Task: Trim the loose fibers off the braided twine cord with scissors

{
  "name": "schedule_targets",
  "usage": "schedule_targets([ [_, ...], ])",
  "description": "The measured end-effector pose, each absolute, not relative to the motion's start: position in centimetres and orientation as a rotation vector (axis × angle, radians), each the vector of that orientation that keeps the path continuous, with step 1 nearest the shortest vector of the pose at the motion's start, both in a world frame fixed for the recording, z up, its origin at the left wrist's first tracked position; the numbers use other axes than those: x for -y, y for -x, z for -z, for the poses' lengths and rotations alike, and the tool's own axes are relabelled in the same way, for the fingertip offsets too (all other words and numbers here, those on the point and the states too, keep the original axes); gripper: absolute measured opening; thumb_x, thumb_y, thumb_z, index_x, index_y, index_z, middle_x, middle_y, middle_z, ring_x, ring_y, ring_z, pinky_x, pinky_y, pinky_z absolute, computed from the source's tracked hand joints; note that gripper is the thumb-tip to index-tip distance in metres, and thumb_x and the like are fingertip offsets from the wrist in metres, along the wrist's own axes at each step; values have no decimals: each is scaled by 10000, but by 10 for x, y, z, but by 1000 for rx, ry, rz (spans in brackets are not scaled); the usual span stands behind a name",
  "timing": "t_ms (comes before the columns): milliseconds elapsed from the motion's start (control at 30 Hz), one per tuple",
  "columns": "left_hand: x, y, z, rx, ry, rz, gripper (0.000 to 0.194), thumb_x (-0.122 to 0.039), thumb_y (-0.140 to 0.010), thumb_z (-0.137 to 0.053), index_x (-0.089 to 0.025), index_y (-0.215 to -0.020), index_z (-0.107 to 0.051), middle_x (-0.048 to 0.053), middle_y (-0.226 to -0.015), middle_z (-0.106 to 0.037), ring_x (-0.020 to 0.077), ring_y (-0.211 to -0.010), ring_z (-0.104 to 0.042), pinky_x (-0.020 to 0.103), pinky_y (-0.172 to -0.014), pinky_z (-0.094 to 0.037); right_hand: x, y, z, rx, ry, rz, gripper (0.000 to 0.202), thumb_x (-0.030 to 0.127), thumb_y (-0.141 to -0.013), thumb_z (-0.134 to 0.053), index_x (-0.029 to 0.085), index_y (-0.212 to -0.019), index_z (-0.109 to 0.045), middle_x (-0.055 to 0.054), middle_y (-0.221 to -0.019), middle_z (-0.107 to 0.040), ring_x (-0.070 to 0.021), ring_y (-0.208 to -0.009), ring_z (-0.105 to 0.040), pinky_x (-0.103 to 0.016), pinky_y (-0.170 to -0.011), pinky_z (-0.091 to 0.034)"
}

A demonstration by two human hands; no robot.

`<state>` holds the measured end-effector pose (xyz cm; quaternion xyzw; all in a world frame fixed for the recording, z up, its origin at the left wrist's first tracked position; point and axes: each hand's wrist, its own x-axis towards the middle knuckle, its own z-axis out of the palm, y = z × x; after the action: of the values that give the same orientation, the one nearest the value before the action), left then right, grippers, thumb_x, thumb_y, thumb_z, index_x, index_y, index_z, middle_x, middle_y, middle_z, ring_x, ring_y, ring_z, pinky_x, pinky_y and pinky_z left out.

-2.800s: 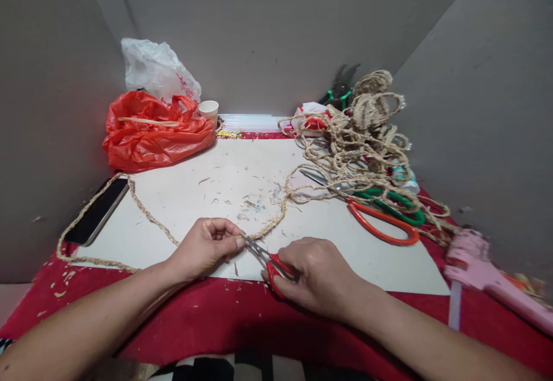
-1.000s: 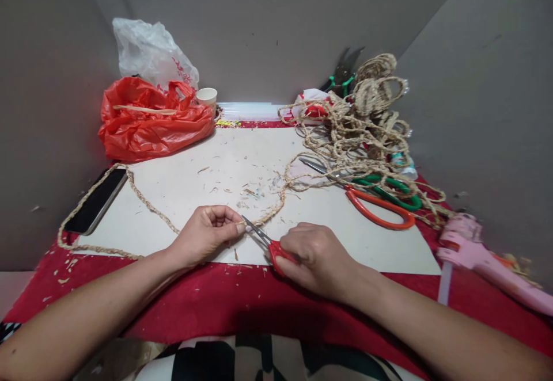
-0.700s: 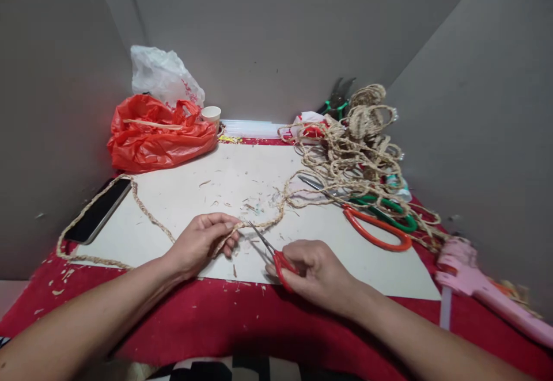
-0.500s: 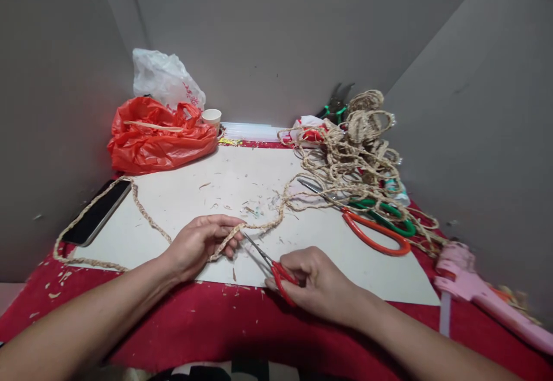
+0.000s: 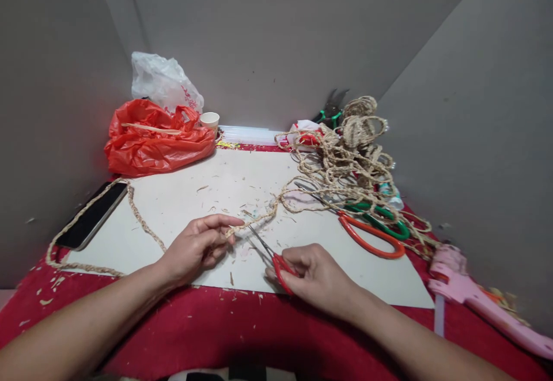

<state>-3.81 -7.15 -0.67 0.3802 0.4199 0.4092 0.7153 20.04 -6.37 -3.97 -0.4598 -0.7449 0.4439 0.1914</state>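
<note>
Since the earlier frame, the braided rope [image 5: 259, 220] has shifted within the left hand [image 5: 194, 248]. Red-covered bench [image 5: 207, 323] before the white sheet [image 5: 181, 205]; over the sheet's front, the left grip pinches the rope, the right hand [image 5: 315, 271] closed around red scissors [image 5: 277, 262]. Mid-sheet clippings [image 5: 202, 188] suggest trimming partly done, the heap [image 5: 356, 130] right of the sheet remaining. Behind the sheet, grey walls [image 5: 242, 24].
</note>
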Motion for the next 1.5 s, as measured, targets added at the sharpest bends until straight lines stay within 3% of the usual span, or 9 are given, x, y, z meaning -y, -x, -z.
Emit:
schedule_targets([
  [133, 75, 37, 4, -1091, -1090, -894, 269, -302, -816, -625, -174, -1047, -676, -43, -600, -488, 51, -497, -317, 195, -476, -238, 64, -199, 38, 2143, 1328, -1165, 428, 358, -744, -596, 198, -508, -276, 56, -501, -252, -74, -495, -230, -234, -457, -195],
  [300, 79, 38, 5, -1185, -1375, -875, 258, -358, -878, -545, -163, -1020, -635, -42, -616, -504, 76, -559, -393, 214, -547, -313, 66, -197, 33, 2221, 1331, -1060, 413, 332, -738, -587, 195, -512, -270, 60, -498, -239, -75, -494, -229, -233, -469, -204],
  [567, 78, 33, 15, -1049, -1188, -671, 167, -311, -912, -442, -161, -865, -496, 65, -852, -672, 97, -569, -569, 241, -541, -448, 66, -197, 31, 2233, 1247, -940, 369, 309, -749, -579, 187, -511, -325, 55, -489, -294, -74, -490, -271, -237, -483, -210],
  [767, 73, 34, 14, -898, -849, -697, 132, -246, -847, -539, -131, -912, -540, 113, -812, -714, 72, -443, -549, 189, -434, -437, 66, -194, 16, 1768, 1179, -1526, 461, 452, -739, -651, 185, -509, -354, 68, -498, -270, -61, -479, -244, -217, -452, -211],
  [900, 74, 34, 8, -826, -786, -659, 124, -231, -845, -559, -127, -913, -553, 135, -874, -723, 63, -424, -542, 176, -414, -427, 61, -195, 14, 1426, 1056, -1880, 399, 525, -757, -653, 146, -656, -576, -13, -612, -576, -101, -535, -477, -227, -516, -381],
  [1000, 76, 33, 7, -773, -791, -629, 135, -234, -841, -574, -128, -924, -563, 144, -898, -727, 69, -427, -557, 172, -403, -414, 58, -197, 17, 1099, 964, -2066, 404, 539, -730, -689, 143, -697, -615, -82, -790, -675, -131, -615, -571, -249, -553, -457],
  [1100, 78, 33, 9, -718, -825, -576, 154, -258, -834, -604, -131, -915, -572, 146, -915, -731, 78, -448, -575, 174, -411, -408, 54, -197, 21, 816, 864, -2080, 338, 475, -712, -739, 158, -669, -629, -58, -893, -681, -142, -742, -608, -239, -594, -494],
  [1233, 82, 34, 10, -689, -948, -445, 210, -323, -859, -590, -134, -950, -572, 156, -963, -728, 79, -484, -581, 206, -482, -443, 49, -196, 21, 569, 807, -2004, 236, 343, -659, -812, 181, -666, -641, 32, -720, -619, -104, -732, -596, -202, -637, -513],
  [1500, 92, 22, 6, -931, -1093, -558, 298, -307, -812, -663, -144, -1053, -598, 110, -1008, -704, 116, -760, -628, 255, -723, -467, 52, -193, 15, 757, 816, -1926, 286, 403, -695, -780, 145, -646, -666, -19, -723, -635, -130, -758, -618, -238, -697, -547],
])
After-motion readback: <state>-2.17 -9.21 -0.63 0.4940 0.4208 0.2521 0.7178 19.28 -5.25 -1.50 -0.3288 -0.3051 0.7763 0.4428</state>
